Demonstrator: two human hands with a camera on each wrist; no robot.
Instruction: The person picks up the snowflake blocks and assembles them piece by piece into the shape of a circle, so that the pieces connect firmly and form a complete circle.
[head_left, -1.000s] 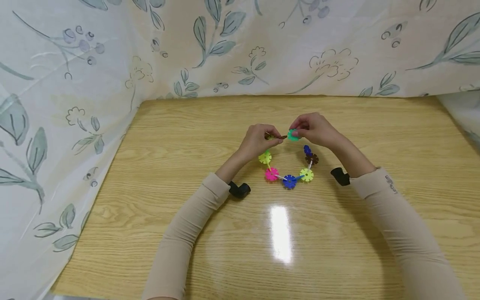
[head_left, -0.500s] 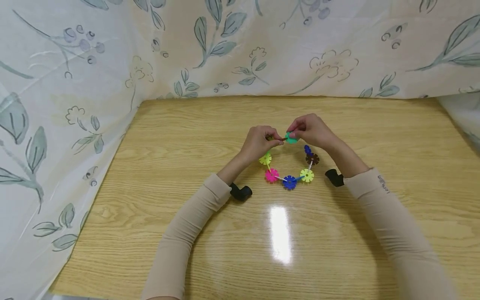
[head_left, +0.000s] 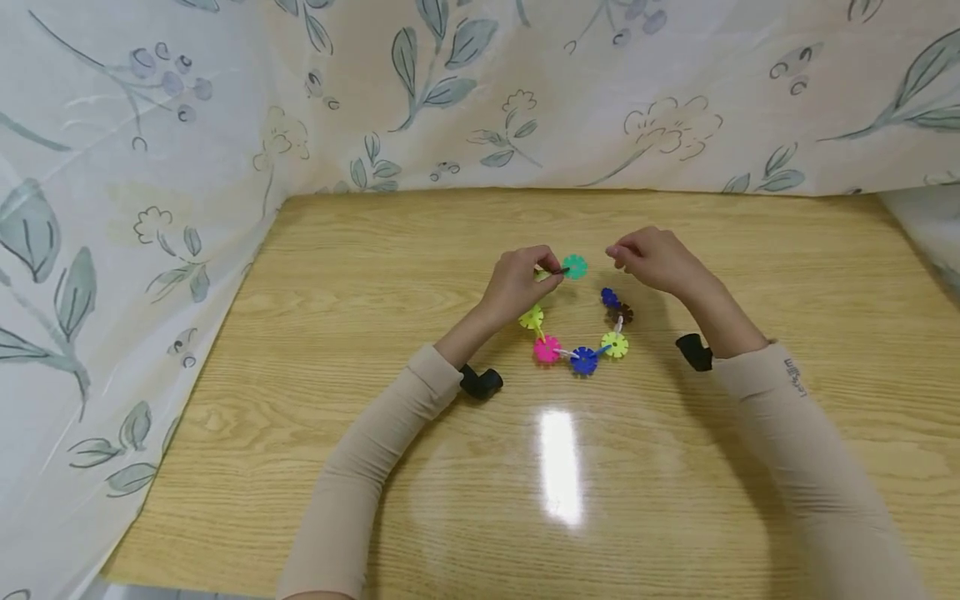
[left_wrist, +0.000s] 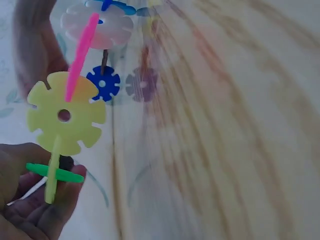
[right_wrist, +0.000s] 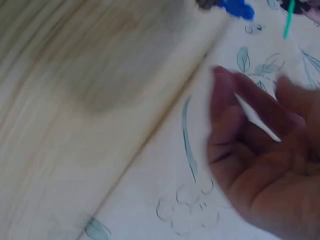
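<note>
My left hand (head_left: 517, 283) pinches a brown notched disc (head_left: 559, 271), seen edge-on, in a curved chain of plastic snowflake discs. A teal disc (head_left: 575, 267) is joined to it at the free end, away from any fingers. From the left hand the chain curves through a yellow disc (head_left: 531, 317), a pink disc (head_left: 547, 350) and a blue disc (head_left: 584, 361). Past a second yellow disc (head_left: 615, 345) it ends in a smaller-looking blue disc (head_left: 610, 297). My right hand (head_left: 656, 258) hovers right of the teal disc, fingers loosely bent, holding nothing.
The wooden table (head_left: 300, 333) has a glossy light reflection in front of the chain. A leaf-patterned cloth (head_left: 510, 100) hangs along the back and left edges. Black elbow-shaped pieces show beside the left wrist (head_left: 481, 382) and right wrist (head_left: 693, 352).
The right hand held the teal disc and brought it against the brown one; now it has let go and moved right. The teal disc stays on the chain, in the left hand's grip.
</note>
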